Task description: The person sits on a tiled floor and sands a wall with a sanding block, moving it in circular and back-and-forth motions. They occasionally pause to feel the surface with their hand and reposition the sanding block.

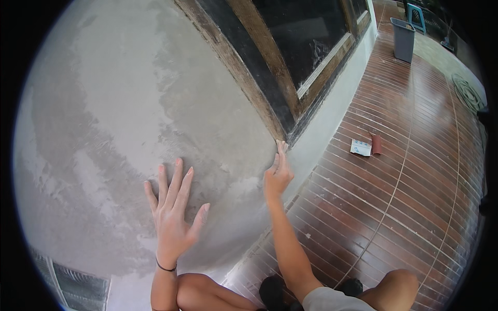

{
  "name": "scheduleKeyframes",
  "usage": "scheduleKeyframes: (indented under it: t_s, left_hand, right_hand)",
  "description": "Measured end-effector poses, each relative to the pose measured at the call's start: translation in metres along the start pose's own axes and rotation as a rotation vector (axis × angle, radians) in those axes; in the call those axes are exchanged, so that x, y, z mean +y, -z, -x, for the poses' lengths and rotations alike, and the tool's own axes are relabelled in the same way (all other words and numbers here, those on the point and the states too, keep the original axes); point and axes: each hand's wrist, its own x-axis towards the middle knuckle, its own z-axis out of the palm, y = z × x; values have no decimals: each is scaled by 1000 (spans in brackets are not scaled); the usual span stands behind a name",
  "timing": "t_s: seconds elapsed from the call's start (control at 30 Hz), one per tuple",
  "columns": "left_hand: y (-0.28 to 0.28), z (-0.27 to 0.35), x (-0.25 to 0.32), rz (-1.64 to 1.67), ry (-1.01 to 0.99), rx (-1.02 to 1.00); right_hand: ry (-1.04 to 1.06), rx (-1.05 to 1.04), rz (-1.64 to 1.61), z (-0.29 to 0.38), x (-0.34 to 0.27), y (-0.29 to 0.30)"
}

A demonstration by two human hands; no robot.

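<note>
My left hand is spread with its fingers apart against the grey plastered wall and holds nothing; pale dust coats its fingers. Lower right of the wooden window frame, my right hand pinches a small pale folded piece, possibly sandpaper. That piece meets the wall at the frame's bottom corner, and my fingers partly cover it. Lighter smeared patches run down the plaster left of the window.
On the brown ribbed tile floor lie a white sheet with blue writing and a curled reddish-brown sheet. Farther back are a grey bin, a blue stool and a coiled hose. A mesh vent sits lower left.
</note>
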Motion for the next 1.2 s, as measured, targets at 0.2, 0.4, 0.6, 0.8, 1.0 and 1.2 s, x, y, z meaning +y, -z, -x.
scheduleKeyframes:
  t_s: [0.2, 0.4, 0.6, 0.8, 1.0, 1.2]
  left_hand:
    - [-3, -6, 4, -50, 12, -29]
    - [2, -5, 5, -5, 14, -17]
    - [0, -3, 3, -11, 11, -29]
    - [2, 0, -1, 11, -21, -48]
    - [1, 2, -1, 9, -13, -62]
    - [3, 3, -2, -11, -23, -78]
  right_hand:
    - [163, -40, -163, -6, -20, -21]
    - [121, -10, -57, -5, -12, 1]
    - [150, -24, -160, -8, -10, -16]
    - [125, -21, -47, -2, -2, 3]
    - [149, 24, -111, 1, -9, -21]
    - [88, 48, 27, 6, 37, -2]
